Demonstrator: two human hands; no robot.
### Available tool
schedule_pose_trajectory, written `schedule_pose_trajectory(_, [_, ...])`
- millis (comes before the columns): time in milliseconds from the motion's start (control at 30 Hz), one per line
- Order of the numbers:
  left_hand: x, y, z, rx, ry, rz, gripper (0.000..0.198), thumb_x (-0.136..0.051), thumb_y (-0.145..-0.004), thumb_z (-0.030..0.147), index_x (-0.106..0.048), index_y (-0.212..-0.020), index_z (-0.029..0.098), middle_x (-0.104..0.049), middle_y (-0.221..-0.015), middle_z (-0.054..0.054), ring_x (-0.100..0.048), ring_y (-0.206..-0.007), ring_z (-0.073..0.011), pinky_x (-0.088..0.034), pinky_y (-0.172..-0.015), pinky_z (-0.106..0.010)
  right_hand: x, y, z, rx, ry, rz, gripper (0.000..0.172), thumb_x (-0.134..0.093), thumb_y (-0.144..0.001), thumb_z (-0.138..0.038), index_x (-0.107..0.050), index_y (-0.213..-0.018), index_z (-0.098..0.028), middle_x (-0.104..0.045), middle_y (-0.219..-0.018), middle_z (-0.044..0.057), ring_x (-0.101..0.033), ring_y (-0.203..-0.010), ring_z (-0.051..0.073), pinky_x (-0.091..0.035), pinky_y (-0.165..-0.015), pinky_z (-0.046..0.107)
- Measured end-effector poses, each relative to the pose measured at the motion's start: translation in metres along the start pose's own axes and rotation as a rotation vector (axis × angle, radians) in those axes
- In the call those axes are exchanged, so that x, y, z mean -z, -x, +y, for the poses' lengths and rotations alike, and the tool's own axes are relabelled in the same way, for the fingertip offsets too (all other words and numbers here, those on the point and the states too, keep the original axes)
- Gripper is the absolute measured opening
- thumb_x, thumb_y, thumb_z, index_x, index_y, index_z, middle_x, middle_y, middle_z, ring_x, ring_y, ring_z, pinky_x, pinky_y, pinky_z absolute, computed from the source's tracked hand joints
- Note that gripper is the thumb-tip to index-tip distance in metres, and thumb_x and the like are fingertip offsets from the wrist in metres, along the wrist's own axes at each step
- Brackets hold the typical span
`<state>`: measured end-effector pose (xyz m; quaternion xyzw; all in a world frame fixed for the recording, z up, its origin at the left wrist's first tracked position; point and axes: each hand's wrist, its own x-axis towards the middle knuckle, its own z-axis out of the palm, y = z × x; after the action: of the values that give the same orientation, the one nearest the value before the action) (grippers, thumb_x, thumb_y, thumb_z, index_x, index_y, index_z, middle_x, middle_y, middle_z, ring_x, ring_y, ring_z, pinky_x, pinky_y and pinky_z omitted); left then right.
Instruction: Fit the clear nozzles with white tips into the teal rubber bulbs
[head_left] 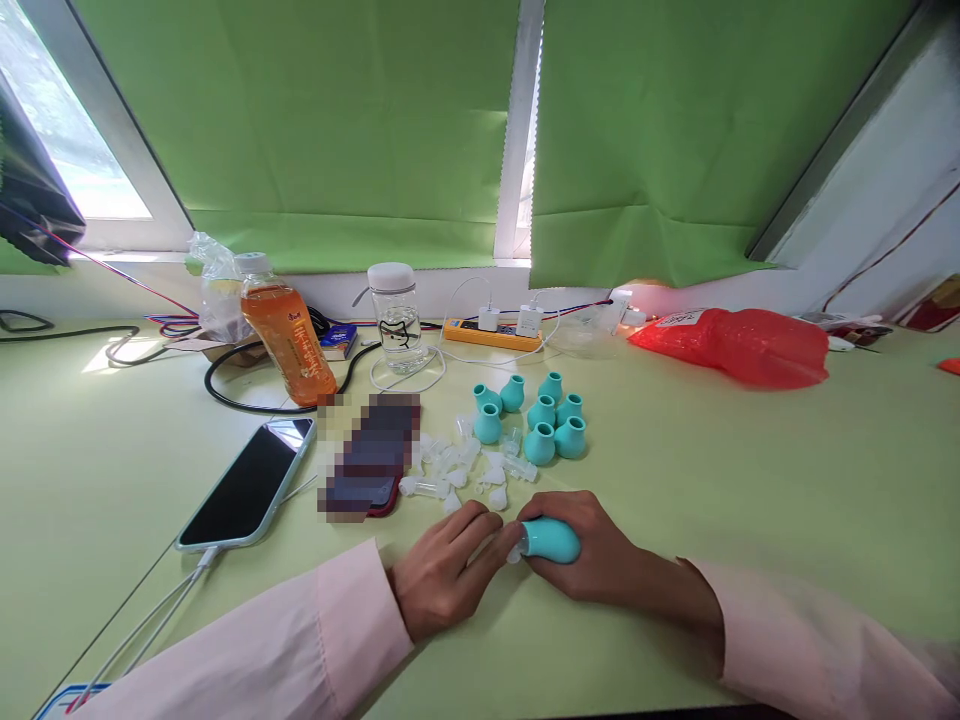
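My right hand point(592, 545) is closed around a turquoise rubber bulb point(553, 541), which lies sideways with its rounded end to the right. A clear plastic tip point(516, 550) shows at the bulb's left end. The fingers of my left hand point(454, 575) are curled together and press on that tip; the thumb is mostly hidden. Beyond my hands stand several more turquoise bulbs point(540, 443), their open necks upward. Beside them is a loose pile of small clear and white plastic pieces point(457, 458), some tube-shaped and some cap-like.
A phone with a pixelated screen point(371, 455) lies left of the pile, and a phone on a cable point(251, 485) farther left. Behind are an orange drink bottle point(289, 340), a clear jar point(401, 330), a power strip point(491, 336) and a red plastic bag point(739, 345).
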<state>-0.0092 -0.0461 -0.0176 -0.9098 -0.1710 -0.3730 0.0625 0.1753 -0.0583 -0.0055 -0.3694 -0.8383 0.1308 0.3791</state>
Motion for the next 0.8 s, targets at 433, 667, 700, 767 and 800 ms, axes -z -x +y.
schedule_pose_trajectory(433, [-0.002, -0.032, -0.021, 0.49, -0.297, -0.302, 0.025, -0.04, -0.081, 0.031, -0.061, -0.086, 0.019, -0.045, -0.105, -0.011, -0.035, -0.099, -0.0302, -0.03, -0.072, -0.049, 0.009, 0.003, 0.013, 0.082, 0.036, 0.16, 0.021, -0.057, -0.067, -0.024, -0.05, -0.087, -0.02, -0.058, -0.071, 0.001, -0.055, -0.061, 0.013, -0.046, -0.058, 0.024])
schedule_pose_trajectory(667, [-0.012, -0.037, -0.03, 0.549, -0.28, -0.39, 0.018, -0.046, -0.079, 0.026, -0.061, -0.075, 0.018, -0.049, -0.1, -0.008, -0.038, -0.097, -0.028, -0.03, -0.07, -0.046, 0.009, 0.004, 0.018, 0.092, 0.019, 0.193, 0.022, -0.056, -0.068, -0.024, -0.052, -0.089, -0.02, -0.06, -0.074, 0.002, -0.057, -0.065, 0.013, -0.047, -0.06, 0.025])
schedule_pose_trajectory(700, [-0.012, -0.036, -0.031, 0.552, -0.261, -0.386, 0.016, -0.047, -0.079, 0.026, -0.061, -0.075, 0.018, -0.05, -0.1, -0.008, -0.038, -0.096, -0.0275, -0.03, -0.07, -0.045, 0.008, 0.004, 0.02, 0.096, 0.022, 0.199, 0.021, -0.056, -0.068, -0.024, -0.052, -0.089, -0.02, -0.06, -0.074, 0.002, -0.057, -0.064, 0.013, -0.048, -0.059, 0.025])
schedule_pose_trajectory(767, [-0.013, -0.036, -0.031, 0.546, -0.223, -0.378, 0.014, -0.05, -0.078, 0.026, -0.06, -0.076, 0.017, -0.052, -0.097, -0.008, -0.039, -0.095, -0.0264, -0.03, -0.07, -0.043, 0.008, 0.004, 0.023, 0.097, 0.03, 0.207, 0.021, -0.057, -0.068, -0.024, -0.052, -0.089, -0.02, -0.061, -0.074, 0.002, -0.058, -0.064, 0.013, -0.048, -0.059, 0.025])
schedule_pose_trajectory(800, [-0.014, -0.035, -0.031, 0.538, -0.207, -0.374, 0.013, -0.051, -0.078, 0.026, -0.059, -0.076, 0.017, -0.053, -0.096, -0.008, -0.04, -0.094, -0.0259, -0.03, -0.07, -0.043, 0.007, 0.005, 0.024, 0.094, 0.036, 0.215, 0.022, -0.057, -0.068, -0.024, -0.052, -0.089, -0.02, -0.062, -0.075, 0.002, -0.058, -0.064, 0.013, -0.048, -0.059, 0.025])
